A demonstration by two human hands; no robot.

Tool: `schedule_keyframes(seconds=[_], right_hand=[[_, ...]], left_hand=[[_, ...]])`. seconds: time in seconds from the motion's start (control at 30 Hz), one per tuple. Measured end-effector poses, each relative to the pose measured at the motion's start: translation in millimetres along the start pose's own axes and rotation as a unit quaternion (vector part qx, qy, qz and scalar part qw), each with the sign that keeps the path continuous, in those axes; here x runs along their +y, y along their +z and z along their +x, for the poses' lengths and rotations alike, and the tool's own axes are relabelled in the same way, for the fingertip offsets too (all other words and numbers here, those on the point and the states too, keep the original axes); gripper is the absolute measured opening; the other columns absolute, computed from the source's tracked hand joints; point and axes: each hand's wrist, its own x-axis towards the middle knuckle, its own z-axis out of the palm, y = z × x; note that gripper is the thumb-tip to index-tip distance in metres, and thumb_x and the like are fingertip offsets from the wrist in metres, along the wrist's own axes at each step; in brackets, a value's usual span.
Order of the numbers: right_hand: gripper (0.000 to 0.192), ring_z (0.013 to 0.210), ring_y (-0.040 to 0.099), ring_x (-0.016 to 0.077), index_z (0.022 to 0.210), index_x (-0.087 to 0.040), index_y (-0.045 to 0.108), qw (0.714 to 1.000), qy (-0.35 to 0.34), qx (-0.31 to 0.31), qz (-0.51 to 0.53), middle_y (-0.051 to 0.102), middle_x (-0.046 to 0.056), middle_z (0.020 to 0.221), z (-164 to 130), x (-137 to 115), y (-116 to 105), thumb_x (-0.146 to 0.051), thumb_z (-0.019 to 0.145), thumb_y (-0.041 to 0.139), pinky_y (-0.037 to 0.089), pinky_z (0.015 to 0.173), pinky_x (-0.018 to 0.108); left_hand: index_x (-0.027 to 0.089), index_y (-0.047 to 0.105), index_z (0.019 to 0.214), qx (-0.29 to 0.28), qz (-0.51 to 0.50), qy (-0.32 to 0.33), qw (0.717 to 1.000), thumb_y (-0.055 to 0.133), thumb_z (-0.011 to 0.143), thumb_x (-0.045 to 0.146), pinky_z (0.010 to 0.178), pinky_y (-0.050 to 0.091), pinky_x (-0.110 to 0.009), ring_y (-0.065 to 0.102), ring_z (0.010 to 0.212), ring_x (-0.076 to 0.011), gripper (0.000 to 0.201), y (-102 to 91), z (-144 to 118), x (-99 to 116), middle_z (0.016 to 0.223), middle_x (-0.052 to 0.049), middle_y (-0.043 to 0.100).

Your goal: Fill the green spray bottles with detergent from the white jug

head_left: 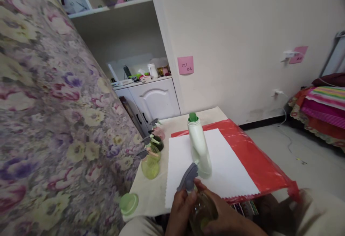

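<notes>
Close to my body, a spray bottle with a grey trigger head and a see-through body is held between both hands. My left hand pinches around its neck, just below the trigger. Around the body from the right wraps my right hand, its fingertips near the neck. Just beyond stands a tall pale green bottle, uncapped at the threaded neck, with a green spout showing at its mouth. It rests upright on a white sheet.
Several spray bottles line the table's left side. A green cap lies at the near left corner. Red plastic spreads under the white sheet and hangs over the right edge. A floral curtain borders the left.
</notes>
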Motion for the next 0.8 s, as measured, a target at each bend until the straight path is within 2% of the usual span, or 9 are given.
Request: schedule_keyframes(seconds=[0.07,0.2,0.37,0.43,0.5,0.57,0.67,0.73,0.8], right_hand=[[0.111,0.124,0.053,0.0322,0.144,-0.03,0.033,1.0,0.015,-0.001,-0.01,0.055,0.009,0.136,-3.8,-4.0,-4.2,-0.019,0.049,0.089,0.041,0.101,0.046],[0.106,0.125,0.051,0.0317,0.143,-0.029,0.035,0.999,-0.016,0.021,-0.047,0.055,0.009,0.136,-5.9,-5.1,-7.5,-0.018,0.051,0.086,0.04,0.103,0.046],[0.093,0.127,0.049,0.0299,0.139,-0.028,0.041,0.972,-0.07,0.112,-0.192,0.051,0.01,0.14,-6.5,-6.0,-1.1,-0.015,0.055,0.081,0.036,0.107,0.045],[0.089,0.127,0.049,0.0303,0.137,-0.028,0.042,0.976,-0.074,0.106,-0.175,0.052,0.01,0.139,-7.4,-10.1,2.5,-0.023,0.057,0.082,0.039,0.104,0.044],[0.09,0.127,0.049,0.0314,0.137,-0.026,0.042,0.989,-0.064,0.068,-0.114,0.055,0.011,0.136,-8.6,-14.5,5.0,-0.033,0.057,0.083,0.042,0.101,0.044],[0.096,0.129,0.047,0.0319,0.138,-0.024,0.041,0.995,-0.06,0.043,-0.073,0.055,0.011,0.135,-10.0,-16.9,5.4,-0.039,0.054,0.086,0.039,0.103,0.045],[0.105,0.132,0.044,0.0317,0.142,-0.025,0.037,0.995,-0.069,0.036,-0.065,0.052,0.011,0.138,-11.2,-14.6,3.1,-0.04,0.051,0.088,0.033,0.108,0.046],[0.103,0.132,0.045,0.0321,0.141,-0.025,0.037,0.992,-0.074,0.05,-0.093,0.051,0.012,0.14,-10.9,-10.3,1.0,-0.039,0.053,0.087,0.034,0.108,0.046],[0.099,0.132,0.044,0.0326,0.14,-0.026,0.039,0.983,-0.083,0.078,-0.141,0.049,0.012,0.142,-10.1,-6.8,-0.5,-0.038,0.054,0.087,0.034,0.108,0.047]], left_hand=[[0.017,0.071,0.093,-0.008,-0.017,-0.017,1.0,0.073,0.068,0.053,0.073,0.053,-0.038,0.068,0.076,-0.0264,0.044,-1.8,-0.8,-4.8,0.08,-0.008,0.073],[0.016,0.071,0.091,-0.008,0.013,0.016,1.0,0.073,0.068,0.054,0.076,0.053,-0.038,0.068,0.081,-0.027,0.044,5.1,4.5,-13.5,0.082,-0.009,0.073],[0.018,0.072,0.094,0.038,0.048,0.053,0.997,0.068,0.072,0.054,0.085,0.053,-0.04,0.067,0.094,-0.0304,0.043,24.5,4.9,-9.9,0.095,-0.011,0.073],[0.02,0.07,0.1,0.032,0.066,0.081,0.994,0.069,0.072,0.052,0.093,0.049,-0.04,0.063,0.105,-0.0305,0.043,27.3,0.8,-2.1,0.105,-0.011,0.071],[0.021,0.068,0.107,0.004,0.058,0.085,0.995,0.069,0.073,0.05,0.097,0.046,-0.04,0.061,0.11,-0.0294,0.045,26.8,-4.7,7.0,0.111,-0.011,0.069],[0.021,0.067,0.111,-0.026,0.017,0.062,0.998,0.067,0.075,0.049,0.095,0.047,-0.04,0.063,0.107,-0.0281,0.046,25.3,-9.6,13.6,0.111,-0.011,0.07],[0.02,0.067,0.105,-0.055,-0.041,0.035,0.997,0.07,0.075,0.046,0.085,0.051,-0.037,0.067,0.093,-0.0254,0.041,24.5,-10.7,12.7,0.1,-0.01,0.072],[0.021,0.067,0.098,-0.042,-0.045,0.04,0.997,0.075,0.071,0.042,0.081,0.052,-0.034,0.068,0.087,-0.0228,0.036,25.3,-6.9,6.5,0.094,-0.007,0.072],[0.021,0.066,0.091,-0.004,-0.038,0.055,0.998,0.078,0.067,0.041,0.079,0.052,-0.032,0.068,0.085,-0.0214,0.033,26.3,-2.9,0.8,0.09,-0.005,0.072]])
